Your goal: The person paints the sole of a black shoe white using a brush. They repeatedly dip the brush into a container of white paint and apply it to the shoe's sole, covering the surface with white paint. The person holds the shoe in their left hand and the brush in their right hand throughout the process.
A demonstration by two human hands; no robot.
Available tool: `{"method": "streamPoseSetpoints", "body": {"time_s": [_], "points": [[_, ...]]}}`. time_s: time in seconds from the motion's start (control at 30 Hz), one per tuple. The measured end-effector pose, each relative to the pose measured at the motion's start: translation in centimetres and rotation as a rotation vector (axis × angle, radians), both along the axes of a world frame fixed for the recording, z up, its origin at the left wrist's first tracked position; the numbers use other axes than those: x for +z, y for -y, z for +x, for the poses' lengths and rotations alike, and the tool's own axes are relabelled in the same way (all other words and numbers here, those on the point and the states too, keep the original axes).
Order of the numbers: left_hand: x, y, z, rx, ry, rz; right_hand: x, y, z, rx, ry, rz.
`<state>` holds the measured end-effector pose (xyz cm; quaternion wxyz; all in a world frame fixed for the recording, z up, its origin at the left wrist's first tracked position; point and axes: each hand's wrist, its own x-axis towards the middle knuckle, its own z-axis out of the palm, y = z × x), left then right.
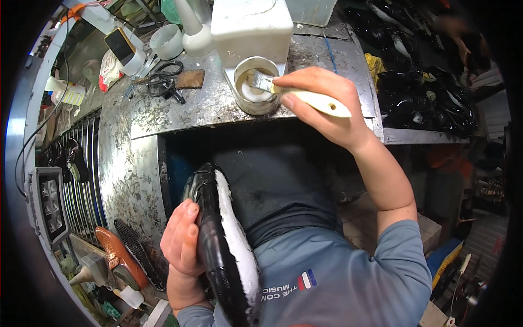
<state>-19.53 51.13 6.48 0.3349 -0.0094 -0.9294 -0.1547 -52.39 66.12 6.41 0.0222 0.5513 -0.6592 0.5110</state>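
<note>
My left hand [184, 240] is closed round the side of a glossy black shoe [213, 250]. The shoe stands on edge by my lap, its white-coated underside [237, 242] turned to the right. At the bench my right hand [327, 101] grips a flat paintbrush [316, 100] by its cream handle. The brush's bristles dip into a round pot [257, 106] holding white, glue-like liquid [256, 94]. That pot adjoins the front of a white plastic container [251, 32].
Black scissors [163, 79] and a brown block [190, 79] lie left of the pot. A phone [120, 46] leans at the back left. A brown shoe [117, 253] and a black sole [136, 250] sit lower left, near a lamp [50, 204]. Glossy black shoes [425, 103] crowd the right.
</note>
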Motion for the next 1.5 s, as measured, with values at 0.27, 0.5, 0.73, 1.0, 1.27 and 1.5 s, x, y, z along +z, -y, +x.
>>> {"method": "streamPoseSetpoints", "body": {"time_s": [0.27, 0.5, 0.73, 1.0, 1.27, 1.5], "points": [[3.4, 1.1, 1.5, -0.062, 0.168, -0.289, 0.6, -1.5, 4.2, 0.475, 0.434, -0.034], [4.9, 0.5, 1.5, -0.054, 0.245, -0.308, 0.9, 0.2, 6.4, 0.453, 0.329, -0.179], [5.4, 0.4, 1.7, -0.056, 0.274, -0.313, 1.4, 1.1, 6.7, 0.459, 0.309, -0.199], [4.2, 2.2, 1.2, -0.038, 0.202, -0.366, 2.4, -0.5, 7.3, 0.637, 0.481, -0.137], [2.5, 3.3, 0.3, 0.044, 0.113, -0.394, 3.4, -1.6, 7.8, 0.636, 0.426, -0.171], [1.9, 3.6, -0.5, 0.162, 0.119, -0.354, 4.7, -2.3, 7.7, 0.713, 0.419, -0.125]]}}
